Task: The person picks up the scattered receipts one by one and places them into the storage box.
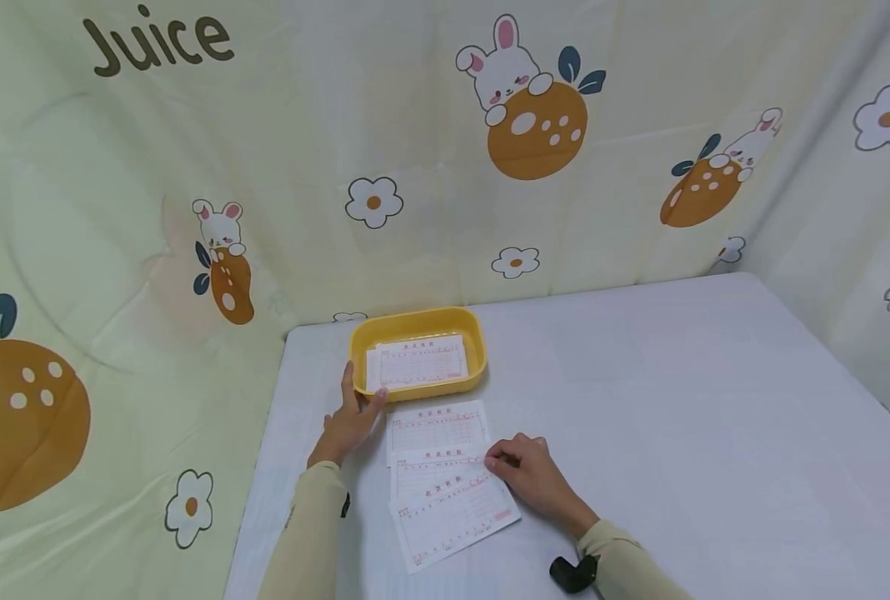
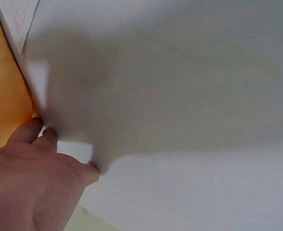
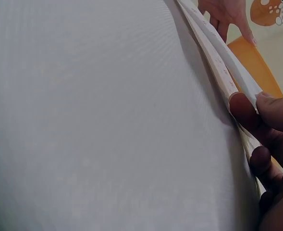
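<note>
Right hand (image 1: 533, 479): thumb and forefinger pinch edge of middle slip (image 1: 421, 473) or nearest slip (image 1: 456, 525), cannot tell which. Both lie left of fingertips, overlapping, long axes crosswise; nearest slanted, right end farther off. Headed edges face far slip (image 1: 437, 432), then tray (image 1: 479, 354). Left hand (image 1: 350, 429), nearer tray, fingers spread, touching its near left corner.

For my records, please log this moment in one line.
right hand: pinching white rectangular printed paper forms; left hand: touching yellow oblong plastic tray; inside tray: similar forms
</note>
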Motion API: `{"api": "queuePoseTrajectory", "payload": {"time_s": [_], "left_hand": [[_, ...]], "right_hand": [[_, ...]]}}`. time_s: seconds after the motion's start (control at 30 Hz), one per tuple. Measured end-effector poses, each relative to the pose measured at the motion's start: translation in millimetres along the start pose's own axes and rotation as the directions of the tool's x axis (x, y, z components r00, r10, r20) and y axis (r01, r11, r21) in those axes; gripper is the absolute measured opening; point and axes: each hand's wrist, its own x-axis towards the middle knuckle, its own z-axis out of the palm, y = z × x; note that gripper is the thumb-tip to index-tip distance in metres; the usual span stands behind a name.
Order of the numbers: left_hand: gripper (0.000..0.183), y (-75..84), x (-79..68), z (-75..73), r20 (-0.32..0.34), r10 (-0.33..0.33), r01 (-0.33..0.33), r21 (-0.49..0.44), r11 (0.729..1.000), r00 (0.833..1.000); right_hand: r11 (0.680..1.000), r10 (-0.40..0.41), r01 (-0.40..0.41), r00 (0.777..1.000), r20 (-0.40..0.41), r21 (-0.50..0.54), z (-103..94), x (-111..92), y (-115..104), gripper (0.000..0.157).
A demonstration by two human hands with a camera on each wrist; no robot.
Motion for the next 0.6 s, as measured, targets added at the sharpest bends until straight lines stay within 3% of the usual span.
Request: {"api": "queuePoseTrajectory", "payload": {"time_s": [0.6], "left_hand": [[0.101, 1.8, -3.4, -0.2, -0.005, 0.003, -0.002, 0.003, 1.000, 1.000]], "right_hand": [[1.000, -0.020, 0.020, 1.000, -0.018, 0.009, -2.2, -1.7, 0.3, 0.011]]}}
